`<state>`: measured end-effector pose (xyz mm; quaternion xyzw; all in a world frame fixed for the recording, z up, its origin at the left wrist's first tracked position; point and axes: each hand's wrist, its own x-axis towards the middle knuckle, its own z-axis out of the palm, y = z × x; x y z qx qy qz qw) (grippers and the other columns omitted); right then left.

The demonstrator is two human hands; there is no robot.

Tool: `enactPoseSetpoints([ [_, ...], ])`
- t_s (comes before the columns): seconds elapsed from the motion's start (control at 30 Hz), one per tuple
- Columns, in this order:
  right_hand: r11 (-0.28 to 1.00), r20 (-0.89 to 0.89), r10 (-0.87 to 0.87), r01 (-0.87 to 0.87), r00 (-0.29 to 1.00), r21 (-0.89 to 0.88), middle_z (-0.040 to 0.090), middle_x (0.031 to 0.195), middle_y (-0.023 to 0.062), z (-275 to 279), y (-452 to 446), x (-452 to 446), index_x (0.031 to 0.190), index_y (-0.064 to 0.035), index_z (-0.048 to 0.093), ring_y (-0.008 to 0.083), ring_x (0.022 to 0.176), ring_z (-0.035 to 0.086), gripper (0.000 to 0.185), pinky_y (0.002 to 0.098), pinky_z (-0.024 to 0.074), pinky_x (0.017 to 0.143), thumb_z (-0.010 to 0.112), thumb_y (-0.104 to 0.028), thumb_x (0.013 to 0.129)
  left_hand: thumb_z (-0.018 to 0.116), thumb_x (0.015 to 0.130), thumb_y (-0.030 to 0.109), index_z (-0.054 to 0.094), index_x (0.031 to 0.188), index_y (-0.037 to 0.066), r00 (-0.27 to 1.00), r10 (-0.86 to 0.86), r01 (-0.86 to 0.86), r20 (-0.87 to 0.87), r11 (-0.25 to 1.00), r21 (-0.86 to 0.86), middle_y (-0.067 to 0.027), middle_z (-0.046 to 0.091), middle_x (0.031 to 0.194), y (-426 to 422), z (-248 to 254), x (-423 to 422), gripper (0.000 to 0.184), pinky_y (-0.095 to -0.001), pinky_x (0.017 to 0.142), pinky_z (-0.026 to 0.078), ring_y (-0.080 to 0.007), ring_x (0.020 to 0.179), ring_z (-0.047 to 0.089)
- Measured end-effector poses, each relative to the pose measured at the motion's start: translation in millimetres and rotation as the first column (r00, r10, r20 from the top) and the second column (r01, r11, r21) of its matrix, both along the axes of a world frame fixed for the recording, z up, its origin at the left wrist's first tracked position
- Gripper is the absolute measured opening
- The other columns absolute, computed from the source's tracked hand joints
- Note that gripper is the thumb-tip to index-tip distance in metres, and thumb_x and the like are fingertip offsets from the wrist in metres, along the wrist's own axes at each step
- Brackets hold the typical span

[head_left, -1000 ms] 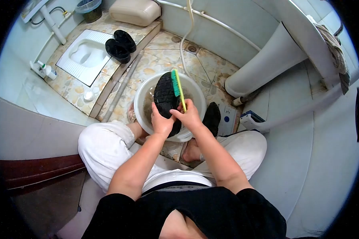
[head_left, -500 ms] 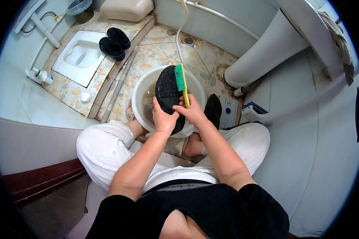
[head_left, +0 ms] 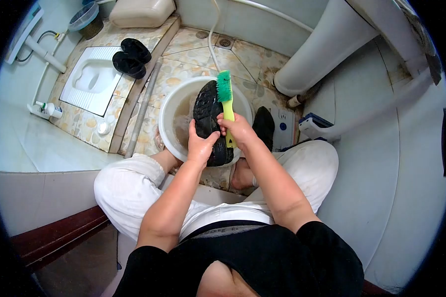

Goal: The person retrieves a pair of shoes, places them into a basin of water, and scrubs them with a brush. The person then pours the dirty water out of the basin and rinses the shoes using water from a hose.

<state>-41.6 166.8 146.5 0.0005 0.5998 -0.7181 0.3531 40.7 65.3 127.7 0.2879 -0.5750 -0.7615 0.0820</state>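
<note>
Patterned beige tiles cover the floor point(head_left: 181, 51) and the raised step point(head_left: 96, 129) at the left, where a white squat toilet point(head_left: 89, 81) is set in. A pair of black shoes point(head_left: 132, 58) sits at the toilet's right edge, and a lidless waste bin point(head_left: 88, 24) stands in the far left corner. Cloudy water partly fills a white tub point(head_left: 166, 129) on the floor between the person's feet. Above it, the left hand point(head_left: 200, 147) is partly closed on a black shoe point(head_left: 206, 113), its fingers at the left edge and its thumb across the sole, which faces up. The right hand point(head_left: 239, 129) is curled round the yellow-green handle of a scrubbing brush point(head_left: 227, 106), lying along the shoe's right side; whether the green bristles touch the sole, I cannot tell. Another dark shoe point(head_left: 263, 127) is just right of the tub. Farther off, a pale hose point(head_left: 211, 37) runs down near a floor drain point(head_left: 225, 43), with a white pedestal point(head_left: 319, 54) to the right.
</note>
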Motion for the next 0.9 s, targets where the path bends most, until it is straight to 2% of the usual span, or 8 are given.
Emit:
enactPoseSetpoints([
  [0.2,0.997,-0.008,-0.064,0.064,0.998,0.031,0.049,0.06,0.0024,-15.2,-0.9,-2.8,0.085,-0.0025,0.05,0.0105,0.049,0.046,0.015,0.024,0.0387,0.047,0.056,-0.007,0.073,0.064,0.063,0.002,0.013,0.126,-0.002,0.997,-0.044,0.044,0.057,0.999,0.004,-0.0158,0.049,0.1,-4.1,-5.5,-0.7,0.081,-0.0283,0.07,0.045,-0.0196,0.082,0.052],
  [0.3,0.943,-0.21,0.048,0.025,0.976,0.333,0.052,0.068,0.0089,-31.0,-4.0,-2.1,0.095,-0.0023,0.049,0.0179,0.056,0.051,0.025,0.0291,0.0422,0.055,0.056,-0.014,0.074,0.065,0.061,0.002,0.015,0.125,-0.003,0.989,0.023,-0.002,0.144,0.99,-0.143,-0.0167,0.049,0.1,-6.6,-18.1,-1.8,0.081,-0.0279,0.069,0.045,-0.0205,0.083,0.053],
  [0.37,0.894,-0.759,-0.003,0.342,0.651,0.289,0.053,0.079,0.0172,-52.1,-3.6,-0.3,0.109,-0.0028,0.044,0.0281,0.069,0.053,0.039,0.0352,0.042,0.066,0.053,-0.023,0.077,0.065,0.061,0.002,0.016,0.125,-0.003,0.981,0.071,-0.035,0.183,0.981,-0.19,-0.0169,0.049,0.1,-16.9,-38.8,-3.9,0.081,-0.0282,0.07,0.045,-0.0208,0.083,0.053],
  [0.43,0.892,-0.602,0.128,0.173,0.788,0.417,0.05,0.087,0.0228,8.7,2.3,17.2,0.12,-0.0065,0.035,0.0352,0.079,0.05,0.045,0.0385,0.0388,0.073,0.046,-0.025,0.08,0.065,0.061,0.002,0.016,0.125,-0.003,0.967,0.13,-0.075,0.22,0.968,-0.241,-0.0171,0.049,0.101,-30.4,-52.6,-5.4,0.081,-0.0285,0.07,0.045,-0.0211,0.083,0.053],
  [0.57,0.782,-0.555,0.555,-0.161,0.62,0.603,0.049,0.08,0.0215,15.3,10.3,40.8,0.122,-0.0185,0.037,0.0355,0.078,0.049,0.039,0.0381,0.0383,0.07,0.04,-0.021,0.084,0.067,0.057,0.011,0.016,0.126,-0.002,0.92,0.253,-0.14,0.299,0.925,-0.353,-0.0214,0.046,0.106,-50.6,-43.9,-6.0,0.086,-0.0315,0.08,0.04,-0.0277,0.095,0.048],
  [0.7,0.653,-0.456,0.653,-0.145,0.605,0.743,0.049,0.079,0.0205,12.0,11.1,39.9,0.119,-0.0211,0.041,0.0349,0.075,0.049,0.036,0.0393,0.0392,0.069,0.042,-0.022,0.083,0.068,0.056,0.018,0.013,0.128,0.0,0.926,0.273,-0.109,0.26,0.853,-0.51,-0.0266,0.04,0.113,-49.5,-30.6,-5.2,0.092,-0.0344,0.085,0.037,-0.0338,0.103,0.044],
  [0.77,0.624,-0.486,0.666,-0.066,0.566,0.779,0.048,0.076,0.0189,5.4,11.9,37.0,0.118,-0.0244,0.042,0.0337,0.069,0.05,0.036,0.0396,0.041,0.064,0.044,-0.021,0.082,0.067,0.058,0.018,0.009,0.129,0.0,0.915,0.174,0.03,0.364,0.87,-0.492,-0.0268,0.037,0.116,-44.6,-13.6,-4.4,0.093,-0.033,0.085,0.037,-0.0326,0.104,0.043],
  [0.9,0.6,-0.629,0.682,0.207,0.372,0.773,0.046,0.07,0.0157,-2.8,7.3,34.8,0.117,-0.0274,0.043,0.0315,0.058,0.051,0.04,0.0409,0.0422,0.053,0.049,-0.018,0.078,0.063,0.067,0.009,0.004,0.129,-0.001,0.985,0.096,-0.104,0.141,0.993,0.049,-0.0208,0.04,0.114,-31.8,-12.7,-7.5,0.086,-0.031,0.075,0.044,-0.0251,0.094,0.049],
])
